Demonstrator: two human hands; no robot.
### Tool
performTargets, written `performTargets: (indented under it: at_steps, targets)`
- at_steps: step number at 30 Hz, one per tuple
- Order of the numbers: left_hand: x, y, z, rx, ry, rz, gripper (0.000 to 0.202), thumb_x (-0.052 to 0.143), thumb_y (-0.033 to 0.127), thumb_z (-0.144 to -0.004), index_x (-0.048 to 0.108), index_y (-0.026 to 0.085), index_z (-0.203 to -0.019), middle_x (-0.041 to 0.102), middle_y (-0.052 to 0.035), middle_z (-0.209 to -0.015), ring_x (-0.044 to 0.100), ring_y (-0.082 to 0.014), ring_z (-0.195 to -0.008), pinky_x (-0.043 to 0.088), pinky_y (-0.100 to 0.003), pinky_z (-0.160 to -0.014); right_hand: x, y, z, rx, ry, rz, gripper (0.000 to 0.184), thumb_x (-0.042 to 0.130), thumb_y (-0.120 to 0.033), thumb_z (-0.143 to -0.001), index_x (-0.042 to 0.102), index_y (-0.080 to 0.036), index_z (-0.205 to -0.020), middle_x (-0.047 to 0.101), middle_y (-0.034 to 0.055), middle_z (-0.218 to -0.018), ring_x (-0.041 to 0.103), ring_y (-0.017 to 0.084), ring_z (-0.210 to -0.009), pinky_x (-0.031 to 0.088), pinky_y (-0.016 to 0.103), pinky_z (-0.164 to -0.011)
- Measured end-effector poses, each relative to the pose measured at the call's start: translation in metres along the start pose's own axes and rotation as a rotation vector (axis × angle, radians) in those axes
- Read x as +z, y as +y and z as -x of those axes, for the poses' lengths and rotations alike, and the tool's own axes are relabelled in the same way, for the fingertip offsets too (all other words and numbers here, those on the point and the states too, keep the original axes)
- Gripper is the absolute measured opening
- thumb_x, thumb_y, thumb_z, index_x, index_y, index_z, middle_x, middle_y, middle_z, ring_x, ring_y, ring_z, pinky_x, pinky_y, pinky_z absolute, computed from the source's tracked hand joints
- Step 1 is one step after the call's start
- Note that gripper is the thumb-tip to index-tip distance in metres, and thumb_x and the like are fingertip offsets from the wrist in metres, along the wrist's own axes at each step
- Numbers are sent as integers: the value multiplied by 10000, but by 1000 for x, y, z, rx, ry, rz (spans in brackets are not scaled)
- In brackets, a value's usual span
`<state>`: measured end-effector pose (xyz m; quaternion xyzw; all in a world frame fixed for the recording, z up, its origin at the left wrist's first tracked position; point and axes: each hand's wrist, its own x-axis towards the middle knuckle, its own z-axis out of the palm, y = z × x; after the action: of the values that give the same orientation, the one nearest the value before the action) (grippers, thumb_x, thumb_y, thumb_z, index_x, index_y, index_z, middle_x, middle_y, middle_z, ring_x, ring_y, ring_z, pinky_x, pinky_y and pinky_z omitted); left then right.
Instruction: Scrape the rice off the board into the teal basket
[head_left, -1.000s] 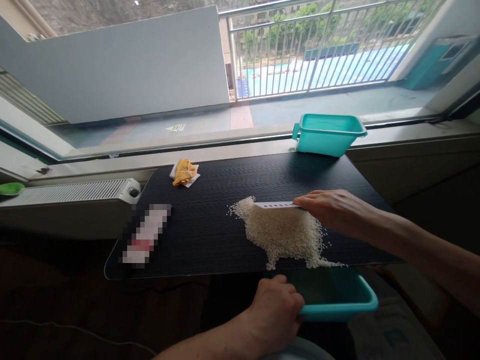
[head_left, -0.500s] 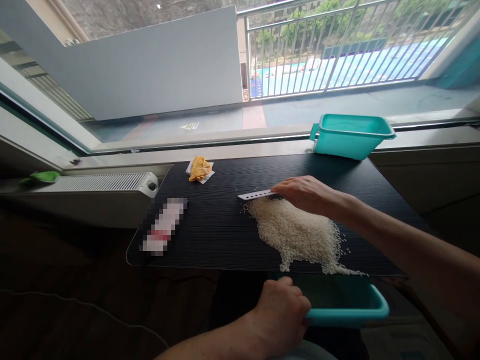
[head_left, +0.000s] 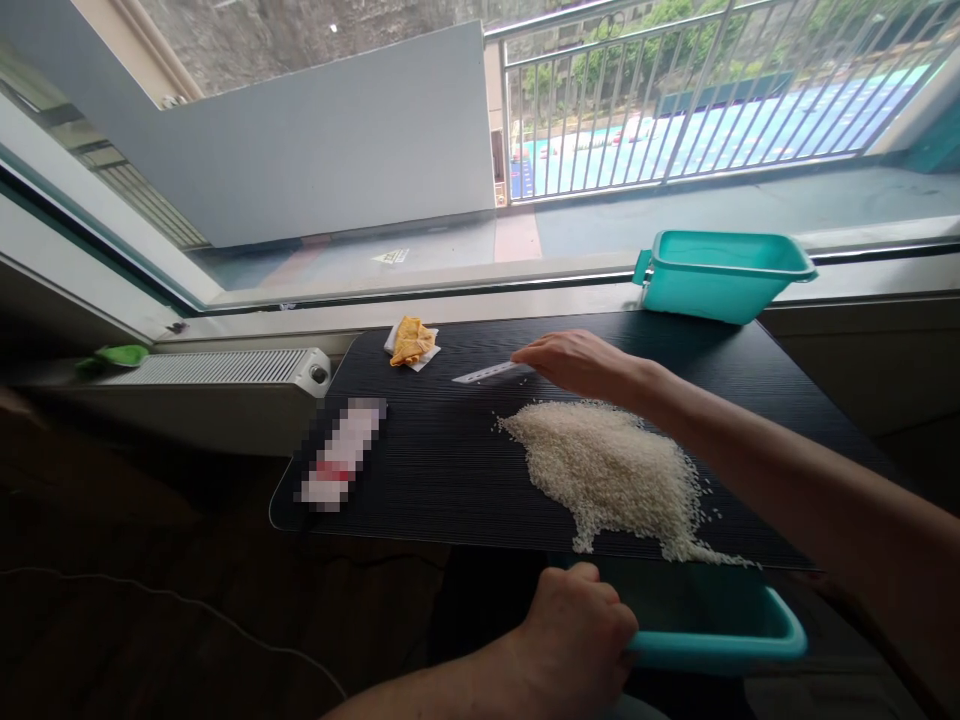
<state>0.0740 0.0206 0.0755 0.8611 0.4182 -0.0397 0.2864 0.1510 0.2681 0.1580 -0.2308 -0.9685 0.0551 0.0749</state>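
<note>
A pile of white rice lies on the right half of the black table, with a few streaks running to its front edge. Beyond the pile, my right hand is closed on one end of a flat white strip with a row of holes, like a ruler. The strip is close to the tabletop, apart from the rice. My left hand grips the left end of a teal plastic bin below the table's front edge. The inside of that bin is dark.
A second teal bin stands at the far right by the window sill. A folded yellow cloth on white paper lies at the back left, and a blurred-out item at the left edge. A radiator is beyond the left side.
My right hand and the ruler have moved away from the rice, back and to the left. The left hand keeps its hold on the bin. The whole view has shifted slightly.
</note>
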Motion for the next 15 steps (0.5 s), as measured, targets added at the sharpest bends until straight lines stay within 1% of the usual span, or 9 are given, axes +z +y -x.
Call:
performTargets:
  at_steps: [2, 3, 5, 8, 10, 11, 15]
  targets:
    - [-1, 0, 0, -16, -17, -1, 228, 593, 361, -945, 687, 179, -844, 727, -36, -888, 604, -221, -842, 337, -306, -528, 8, 1, -18, -15, -13, -5, 278, 633, -376, -973, 646, -192, -1181, 679, 65, -1164, 670, 201, -974, 587, 428, -848]
    - [-1, 0, 0, -21, -24, 1, 229, 595, 365, -945, 687, 180, -844, 725, -35, -885, 603, -222, -844, 330, -305, -525, 11, 2, -21, -30, -22, -10, 263, 634, -368, -974, 652, -192, -1169, 684, 63, -1155, 672, 199, -973, 587, 429, -853]
    - [-2, -1, 0, -24, -34, 7, 231, 600, 374, -942, 684, 182, -844, 721, -34, -879, 602, -223, -844, 321, -305, -522, 15, 2, -13, -72, -36, -26, 236, 645, -336, -970, 662, -184, -1150, 697, 59, -1143, 681, 202, -984, 591, 434, -860]
    - [-4, -2, 1, -10, -33, 3, 226, 593, 368, -946, 673, 179, -852, 718, -34, -897, 602, -222, -844, 330, -309, -528, 16, 2, 24, -127, -31, -50, 213, 598, -181, -976, 670, -180, -1177, 722, 69, -1178, 685, 211, -1066, 590, 418, -893]
    - [-4, -2, -1, -1, -28, -4, 219, 587, 358, -948, 667, 176, -857, 718, -36, -914, 605, -221, -841, 348, -311, -539, 14, 1, 53, -139, -17, -58, 307, 531, -72, -961, 681, -197, -1197, 738, 68, -1204, 677, 200, -1121, 577, 378, -931]
    - [-3, -2, -2, 2, -24, -6, 216, 583, 354, -950, 666, 177, -858, 719, -37, -916, 606, -218, -834, 359, -310, -547, 13, 0, 66, -138, -11, -60, 350, 511, -41, -947, 688, -205, -1200, 742, 63, -1211, 674, 194, -1136, 570, 356, -944]
    - [1, 0, -8, -5, 0, -1, 193, 609, 344, -927, 663, 183, -834, 720, -44, -896, 607, -212, -813, 385, -304, -576, 3, -4, 105, -86, 11, -58, 372, 496, -34, -939, 700, -199, -1202, 747, 64, -1216, 674, 186, -1143, 556, 317, -954]
